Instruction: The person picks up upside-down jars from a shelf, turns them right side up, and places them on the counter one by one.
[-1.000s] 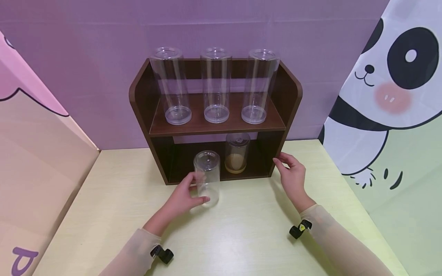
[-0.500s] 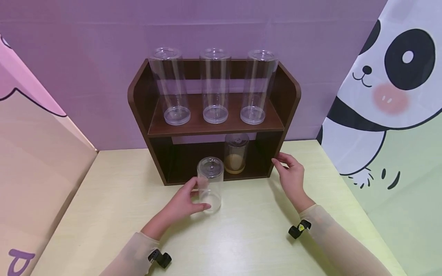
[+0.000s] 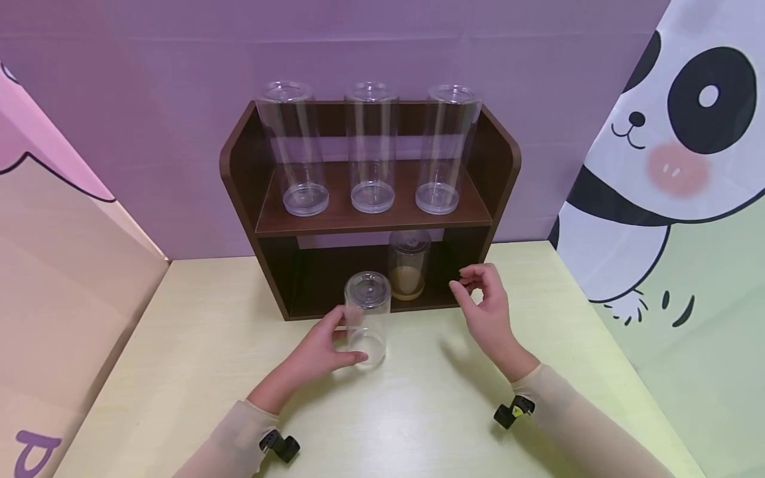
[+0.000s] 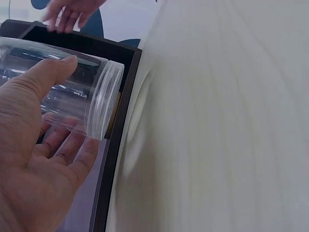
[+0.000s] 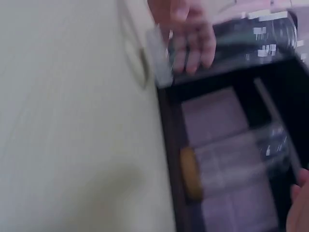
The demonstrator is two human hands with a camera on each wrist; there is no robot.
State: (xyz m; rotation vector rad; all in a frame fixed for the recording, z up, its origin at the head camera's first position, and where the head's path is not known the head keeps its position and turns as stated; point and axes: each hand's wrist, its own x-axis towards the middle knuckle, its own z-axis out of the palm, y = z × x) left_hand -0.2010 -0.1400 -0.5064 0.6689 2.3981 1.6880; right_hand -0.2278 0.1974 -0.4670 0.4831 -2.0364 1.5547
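Observation:
My left hand (image 3: 317,352) grips a clear cylindrical jar (image 3: 376,335) upright in front of the brown shelf (image 3: 373,230). In the left wrist view, the thumb lies along one side of this clear jar (image 4: 105,99) and the fingers pass round the other. My right hand (image 3: 489,311) holds nothing, its fingers loosely bent, by the shelf's right front edge. A second jar with a tan base (image 3: 409,272) stands in the lower compartment between the hands. The right wrist view is blurred, with the tan-based jar (image 5: 190,171) nearest the right hand (image 5: 299,205).
Three clear jars, a left one (image 3: 297,146), a middle one (image 3: 372,146) and a right one (image 3: 446,146), stand on the upper shelf board. The pale tabletop (image 3: 388,425) stretches in front. Printed cloths, one with a panda (image 3: 663,133), border the table.
The left hand has brought the clear jar slightly rightward and nearer to me. My right hand has left the shelf's right side and moved left, in front of its edge.

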